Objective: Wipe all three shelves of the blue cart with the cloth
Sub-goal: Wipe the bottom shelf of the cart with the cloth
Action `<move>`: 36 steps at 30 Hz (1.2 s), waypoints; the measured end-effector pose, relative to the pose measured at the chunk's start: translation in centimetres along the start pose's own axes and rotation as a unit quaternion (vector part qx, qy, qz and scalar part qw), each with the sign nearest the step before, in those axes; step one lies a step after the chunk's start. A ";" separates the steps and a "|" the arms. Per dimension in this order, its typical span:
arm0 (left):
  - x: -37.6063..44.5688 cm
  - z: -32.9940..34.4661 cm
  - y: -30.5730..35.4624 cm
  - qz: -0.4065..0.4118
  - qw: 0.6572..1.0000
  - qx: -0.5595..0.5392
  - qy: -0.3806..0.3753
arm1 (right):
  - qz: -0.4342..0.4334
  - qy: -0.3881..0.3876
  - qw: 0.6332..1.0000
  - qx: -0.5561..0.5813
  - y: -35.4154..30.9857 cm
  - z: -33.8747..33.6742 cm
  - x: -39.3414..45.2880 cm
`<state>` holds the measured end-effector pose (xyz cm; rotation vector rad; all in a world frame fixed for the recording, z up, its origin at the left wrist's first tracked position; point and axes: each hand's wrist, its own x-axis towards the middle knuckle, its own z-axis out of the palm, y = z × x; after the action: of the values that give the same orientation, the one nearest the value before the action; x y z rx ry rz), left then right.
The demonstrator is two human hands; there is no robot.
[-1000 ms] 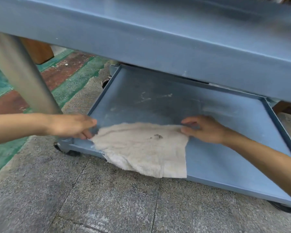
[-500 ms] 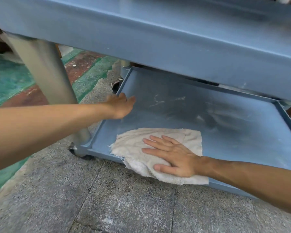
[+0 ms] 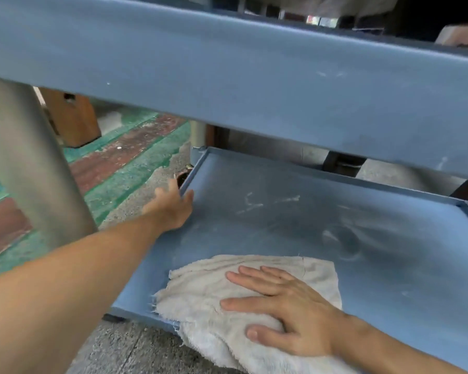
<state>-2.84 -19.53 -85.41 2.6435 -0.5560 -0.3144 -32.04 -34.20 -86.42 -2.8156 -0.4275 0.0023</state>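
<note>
The blue cart's bottom shelf (image 3: 295, 228) lies low in front of me, dusty, with pale scuff marks. A beige cloth (image 3: 200, 300) is spread on its near left part and hangs over the front rim. My right hand (image 3: 284, 306) lies flat on the cloth, fingers apart, pressing it down. My left hand (image 3: 173, 206) rests on the shelf's left rim, thumb inside the rim, fingers over the edge. The shelf above (image 3: 254, 85) fills the upper part of the view as a thick blue slab.
A thick grey metal post (image 3: 30, 163) of the cart stands at the left. Another post (image 3: 197, 136) rises at the far left corner. Grey stone paving lies below, green and red painted floor to the left, and a brown wooden block (image 3: 73, 117) behind.
Both hands first held the cloth's far corners. My right hand then laid flat on top of it, and my left hand let go and moved up to the shelf's left rim.
</note>
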 end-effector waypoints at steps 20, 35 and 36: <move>-1.6 -1.3 -1.7 -0.108 0.841 -0.514 -0.130 | -0.201 -0.058 0.977 -0.033 0.5 1.2 16.7; -3.6 -0.3 -1.8 0.033 0.961 -0.275 -0.017 | 0.125 -0.012 0.991 -0.039 11.9 -2.9 24.0; -4.0 -0.3 -1.9 0.050 0.966 -0.254 -0.013 | 0.135 -0.012 0.990 -0.039 11.4 -2.8 24.2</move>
<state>-5.72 -16.09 -85.43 2.1123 -0.5300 -0.4004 -5.46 -38.32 -86.01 -2.9308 -0.0497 0.0793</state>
